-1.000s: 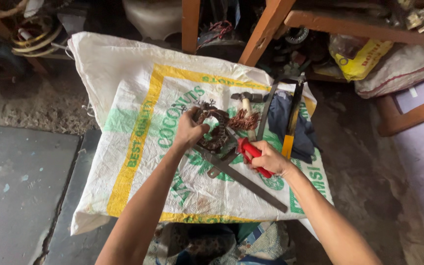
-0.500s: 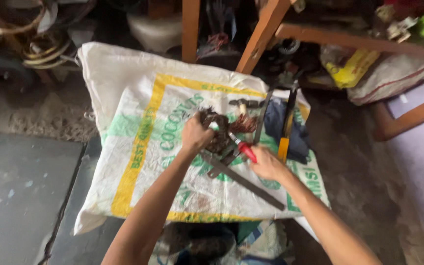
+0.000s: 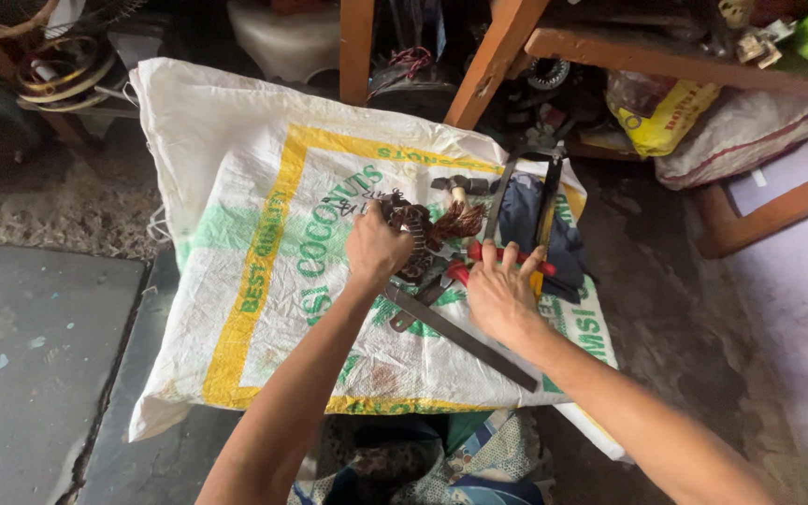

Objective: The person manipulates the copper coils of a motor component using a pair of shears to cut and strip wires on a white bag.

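My left hand [image 3: 376, 248] is closed on a rusty motor part wound with copper wire [image 3: 423, 234], which rests on a white woven sack [image 3: 264, 187] with a yellow border and green print. My right hand [image 3: 502, 295] lies just right of it, holding red-handled pliers [image 3: 516, 255] with its fingers spread over the handles. The pliers' jaws point at the wound part. A long flat metal bar [image 3: 465, 337] lies slanted on the sack below both hands.
A dark cloth [image 3: 568, 243], a yellow-handled tool [image 3: 546, 201] and a small hammer [image 3: 460, 184] lie on the sack's right side. Wooden legs [image 3: 493, 56] stand behind. Yellow and grey bags [image 3: 666, 117] sit at the right, wire coils [image 3: 53, 79] at the far left.
My right hand's fingers have spread out along the red handles. My left hand keeps its hold on the wound part, and both hands sit slightly farther up the sack.
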